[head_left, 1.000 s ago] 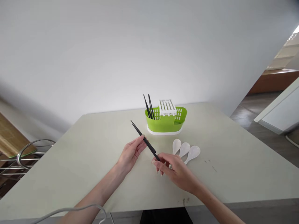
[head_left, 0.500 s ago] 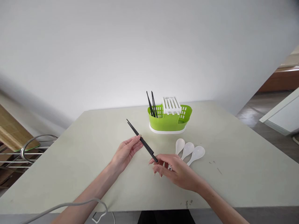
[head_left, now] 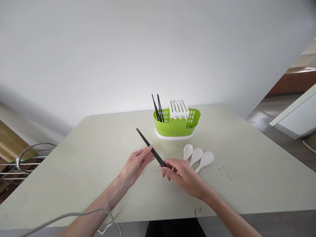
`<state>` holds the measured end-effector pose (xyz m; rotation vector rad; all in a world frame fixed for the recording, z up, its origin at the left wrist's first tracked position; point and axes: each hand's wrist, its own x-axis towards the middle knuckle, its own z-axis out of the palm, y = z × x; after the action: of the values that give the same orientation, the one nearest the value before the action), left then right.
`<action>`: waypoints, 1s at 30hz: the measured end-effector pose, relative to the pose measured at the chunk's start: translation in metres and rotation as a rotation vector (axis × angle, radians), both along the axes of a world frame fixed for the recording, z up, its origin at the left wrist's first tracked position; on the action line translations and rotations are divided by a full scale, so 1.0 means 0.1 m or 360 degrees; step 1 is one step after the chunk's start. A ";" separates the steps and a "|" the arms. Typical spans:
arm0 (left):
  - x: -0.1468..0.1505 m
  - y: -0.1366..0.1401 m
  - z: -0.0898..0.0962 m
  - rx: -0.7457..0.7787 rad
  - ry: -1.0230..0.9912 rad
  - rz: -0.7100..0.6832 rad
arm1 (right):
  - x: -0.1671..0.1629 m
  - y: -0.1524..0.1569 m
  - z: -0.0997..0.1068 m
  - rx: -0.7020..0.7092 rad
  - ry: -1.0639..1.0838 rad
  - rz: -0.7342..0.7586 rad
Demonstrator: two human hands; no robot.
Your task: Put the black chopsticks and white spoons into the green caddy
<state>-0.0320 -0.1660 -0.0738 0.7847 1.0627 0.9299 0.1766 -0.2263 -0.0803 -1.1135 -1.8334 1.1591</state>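
Observation:
Above the table, a pair of black chopsticks [head_left: 148,143] slants with the thin tips up and to the left. My left hand [head_left: 137,161] pinches them around the middle between thumb and fingers. At the thick lower ends, my right hand [head_left: 184,172] closes its thumb and fingertips on the same pair. Just beyond the right hand, white spoons [head_left: 197,155] lie fanned out, their handles partly hidden behind it. Farther back stands a green utensil basket [head_left: 176,127] with a white base; more black chopsticks [head_left: 158,108] lean upright in its left compartment.
A white slotted rack [head_left: 178,109] sits across the middle of the basket. The pale table [head_left: 86,171] meets a white wall behind. A grey cable [head_left: 66,215] crosses my left forearm. A metal rack with a wooden board [head_left: 14,141] stands off the left edge.
The held chopsticks have slid along each other, so their staggered ends are now nearly even. My right fingers have closed on the thick ends. The view has shifted slightly.

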 end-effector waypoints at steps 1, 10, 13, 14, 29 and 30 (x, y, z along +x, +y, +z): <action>0.00 0.00 0.01 0.0010 0.0017 -0.0006 | 0.00 -0.01 0.00 0.0006 -0.0024 -0.0016; 0.00 -0.05 0.12 0.0157 0.0134 0.0041 | -0.08 -0.04 -0.03 -0.0040 -0.0006 -0.0258; -0.01 -0.05 0.14 0.0189 0.0121 0.0008 | -0.06 -0.05 -0.04 -0.0041 0.0009 -0.0304; -0.02 -0.04 0.14 0.0200 0.0122 0.0020 | -0.05 -0.06 -0.04 -0.0039 0.0010 -0.0315; -0.07 0.24 0.47 0.0087 -0.0068 0.0474 | 0.45 -0.40 -0.26 -0.0055 0.0078 -0.0283; -0.08 0.34 0.54 0.0124 -0.0108 0.0575 | 0.55 -0.42 -0.31 -0.0019 0.0068 -0.0356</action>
<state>-0.0398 -0.1324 -0.0196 0.6296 1.1342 1.3019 0.2320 -0.2686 -0.1115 -1.2553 -1.6240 1.0563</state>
